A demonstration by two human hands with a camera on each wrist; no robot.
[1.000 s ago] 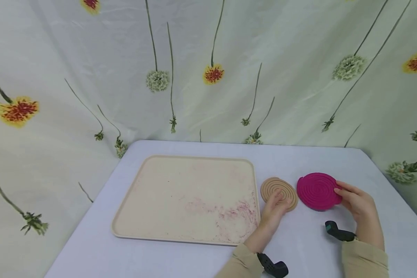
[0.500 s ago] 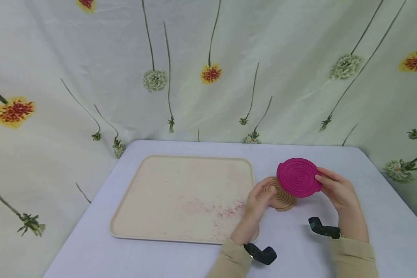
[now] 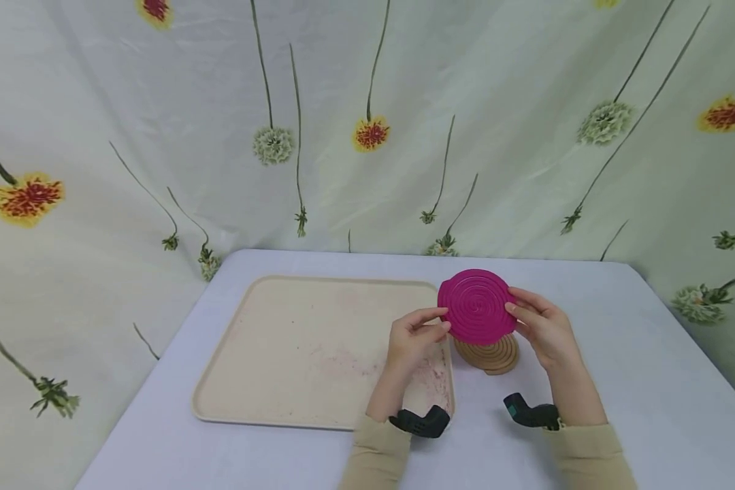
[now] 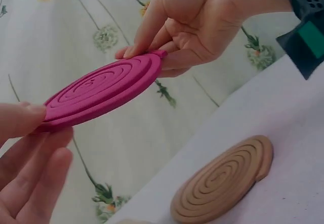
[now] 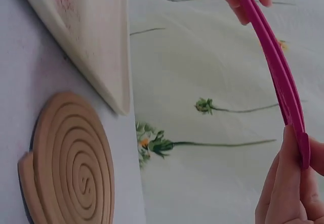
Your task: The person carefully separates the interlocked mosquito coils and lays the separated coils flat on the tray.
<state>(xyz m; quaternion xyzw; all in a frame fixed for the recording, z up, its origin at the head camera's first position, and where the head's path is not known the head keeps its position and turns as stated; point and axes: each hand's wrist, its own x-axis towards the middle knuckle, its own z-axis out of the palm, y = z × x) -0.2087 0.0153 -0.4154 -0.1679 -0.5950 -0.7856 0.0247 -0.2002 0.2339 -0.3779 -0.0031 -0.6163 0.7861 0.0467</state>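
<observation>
A magenta spiral disc (image 3: 478, 306) is held up off the table between both hands. The left hand (image 3: 407, 344) pinches its left edge between thumb and fingers; the right hand (image 3: 548, 333) pinches the right edge. In the left wrist view the magenta disc (image 4: 96, 90) hangs tilted in the air, the right hand (image 4: 190, 29) at its far edge and the left hand (image 4: 30, 168) at its near one. Below and partly behind it, a tan spiral disc (image 3: 493, 357) lies on the table, untouched; the right wrist view shows this tan disc (image 5: 76, 163) whole except for its lower end.
A cream tray (image 3: 294, 347) with pinkish stains lies left of the tan disc, and the left forearm passes over its right part. The white-covered table (image 3: 625, 340) extends to the right. Behind the table hangs a flower-patterned cloth (image 3: 318, 184).
The right hand has lifted the magenta disc and moved it left, over the tan disc. My left hand has left the tan disc and gripped the magenta one's left edge.
</observation>
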